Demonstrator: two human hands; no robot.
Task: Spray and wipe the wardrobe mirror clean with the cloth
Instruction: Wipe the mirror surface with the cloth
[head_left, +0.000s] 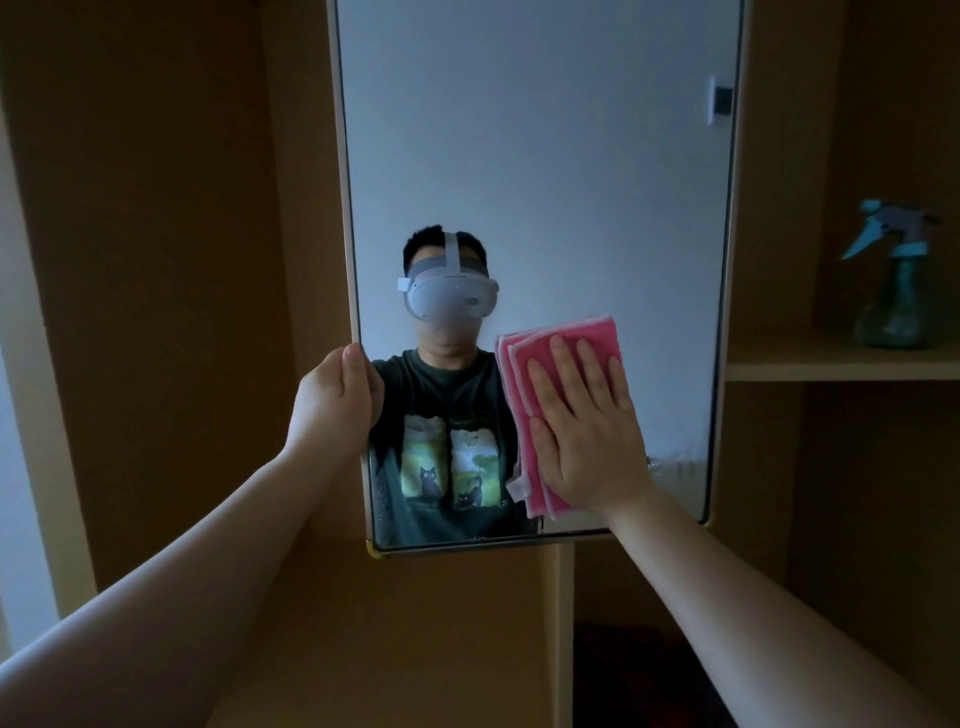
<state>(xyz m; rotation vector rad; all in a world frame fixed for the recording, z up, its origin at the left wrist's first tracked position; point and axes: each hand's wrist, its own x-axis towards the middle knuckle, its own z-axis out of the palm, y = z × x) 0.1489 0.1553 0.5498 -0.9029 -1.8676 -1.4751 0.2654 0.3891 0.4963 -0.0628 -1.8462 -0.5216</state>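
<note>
Head view. A tall mirror (540, 156) with a pale frame is shown standing against the wooden wardrobe (156, 208), its lower edge near the middle of the frame.

The left hand (337, 400) is seen at the mirror's left edge, low down. Its grip is closed around the frame: the thumb (355, 364) is laid along the front of the edge, while the fingers are wrapped behind it and are hidden, apart from what is reflected in the glass beside the hand.

The right hand (587, 431) is pressed flat against the lower right part of the glass. Its grip is fully open, with the palm down and the fingers spread slightly and pointed upward. Nothing is clasped; a folded pink cloth (524, 395) is held against the glass beneath the palm. The cloth's layered edges are exposed to the left of the hand and above the fingertips, and its lower corner is visible below the heel of the hand.

A patch of droplets or smears (675, 465) is visible on the glass just right of the right hand, near the frame. Droplets are also seen along the lower left edge.

A spray bottle (891, 291) with a light blue trigger head is shown upright on a wardrobe shelf (810, 364) to the right of the mirror, well apart from both hands.
</note>
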